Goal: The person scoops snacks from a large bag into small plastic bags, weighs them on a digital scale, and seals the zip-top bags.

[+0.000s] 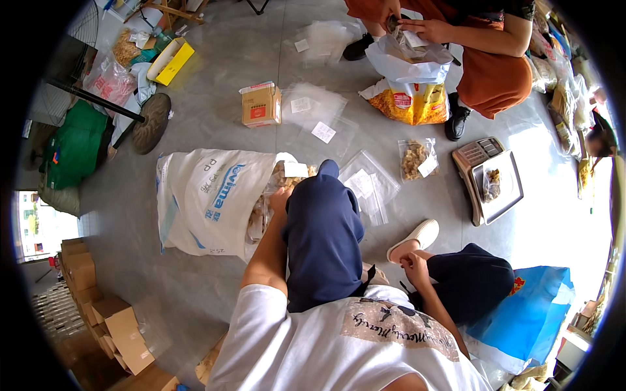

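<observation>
At the mouth of a white woven sack (195,205) lying on its side is my left hand (279,198), its fingers partly hidden behind my raised knee. Just beyond that hand is a clear bag of brown chunks (279,182) bearing a white label (296,169); I cannot tell whether the hand grips it. More filled clear bags (257,222) show inside the sack. My right hand (415,269) hangs by my ankle with its fingers curled in and nothing visible in them. Empty zip bags (386,188) with printed labels (360,183) lie beside my knee.
A filled labelled bag (414,159) lies near a digital scale (489,181) bearing another small bag (491,183). Across from me, a person's hands (425,30) work over a yellow-printed sack (415,100). A small carton (260,106) and a fan's round base (151,123) stand leftward.
</observation>
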The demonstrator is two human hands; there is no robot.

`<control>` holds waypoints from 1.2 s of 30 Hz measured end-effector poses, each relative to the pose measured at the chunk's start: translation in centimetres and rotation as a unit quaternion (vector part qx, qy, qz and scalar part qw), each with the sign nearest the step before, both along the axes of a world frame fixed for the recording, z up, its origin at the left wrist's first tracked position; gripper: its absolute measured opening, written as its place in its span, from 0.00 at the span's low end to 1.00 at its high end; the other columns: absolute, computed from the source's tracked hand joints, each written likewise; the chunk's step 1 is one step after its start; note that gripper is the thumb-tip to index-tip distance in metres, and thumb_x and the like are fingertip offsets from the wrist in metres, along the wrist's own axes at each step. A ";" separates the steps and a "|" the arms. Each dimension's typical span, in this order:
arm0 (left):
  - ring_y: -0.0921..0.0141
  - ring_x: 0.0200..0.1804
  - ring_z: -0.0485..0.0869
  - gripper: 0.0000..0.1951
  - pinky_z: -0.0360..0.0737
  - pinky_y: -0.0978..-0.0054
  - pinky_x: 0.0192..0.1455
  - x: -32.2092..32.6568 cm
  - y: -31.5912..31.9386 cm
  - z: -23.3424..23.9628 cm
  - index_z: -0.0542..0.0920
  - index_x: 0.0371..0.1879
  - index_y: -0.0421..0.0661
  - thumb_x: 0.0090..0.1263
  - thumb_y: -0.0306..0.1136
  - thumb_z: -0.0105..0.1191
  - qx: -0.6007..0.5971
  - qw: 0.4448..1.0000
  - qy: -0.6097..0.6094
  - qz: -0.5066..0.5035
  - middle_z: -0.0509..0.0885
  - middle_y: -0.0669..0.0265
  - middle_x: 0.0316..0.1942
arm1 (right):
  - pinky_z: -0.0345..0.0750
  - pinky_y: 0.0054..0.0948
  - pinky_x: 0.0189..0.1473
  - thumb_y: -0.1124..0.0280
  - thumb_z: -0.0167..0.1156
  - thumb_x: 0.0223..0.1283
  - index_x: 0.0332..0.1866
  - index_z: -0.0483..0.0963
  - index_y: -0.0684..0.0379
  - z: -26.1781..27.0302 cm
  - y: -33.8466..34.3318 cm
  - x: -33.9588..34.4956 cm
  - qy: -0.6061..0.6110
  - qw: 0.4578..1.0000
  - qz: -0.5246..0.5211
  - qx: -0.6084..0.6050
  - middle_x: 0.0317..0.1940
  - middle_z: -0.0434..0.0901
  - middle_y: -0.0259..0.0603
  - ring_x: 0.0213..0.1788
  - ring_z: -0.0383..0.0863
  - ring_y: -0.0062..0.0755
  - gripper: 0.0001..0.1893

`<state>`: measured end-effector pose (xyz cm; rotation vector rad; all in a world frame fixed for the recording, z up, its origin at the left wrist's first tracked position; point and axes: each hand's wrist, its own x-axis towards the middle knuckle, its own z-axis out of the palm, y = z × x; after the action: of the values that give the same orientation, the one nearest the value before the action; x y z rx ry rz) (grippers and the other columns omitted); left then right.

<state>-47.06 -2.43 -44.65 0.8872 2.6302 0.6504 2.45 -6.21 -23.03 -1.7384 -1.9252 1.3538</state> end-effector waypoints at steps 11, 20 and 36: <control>0.60 0.47 0.82 0.22 0.75 0.66 0.55 -7.4 -0.2 10.9 0.80 0.49 0.40 0.75 0.48 0.45 0.194 0.902 -0.364 0.130 0.85 0.61 0.44 | 0.81 0.30 0.36 0.75 0.62 0.58 0.36 0.79 0.67 -2.4 -0.5 0.6 -0.045 0.998 0.016 -0.037 0.28 0.85 0.46 0.30 0.86 0.35 0.06; 0.53 0.59 0.78 0.19 0.73 0.62 0.61 -2.7 -1.1 12.2 0.79 0.53 0.36 0.76 0.39 0.45 -0.168 0.984 0.061 -0.025 0.80 0.43 0.53 | 0.82 0.31 0.39 0.73 0.63 0.58 0.39 0.79 0.66 -3.4 -0.9 1.3 -0.054 0.996 0.043 -0.061 0.32 0.85 0.48 0.33 0.86 0.38 0.08; 0.53 0.67 0.71 0.22 0.68 0.63 0.68 -7.1 -4.0 6.2 0.77 0.58 0.41 0.61 0.29 0.52 -0.077 0.971 0.149 -0.169 0.76 0.46 0.60 | 0.82 0.34 0.40 0.72 0.63 0.58 0.38 0.80 0.65 -1.8 -0.7 0.9 -0.055 0.995 0.066 -0.057 0.32 0.85 0.49 0.34 0.87 0.43 0.08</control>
<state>-54.19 -6.46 -38.41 1.4356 2.6328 0.2376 3.33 -6.92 -24.84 -1.8011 -2.0943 1.4681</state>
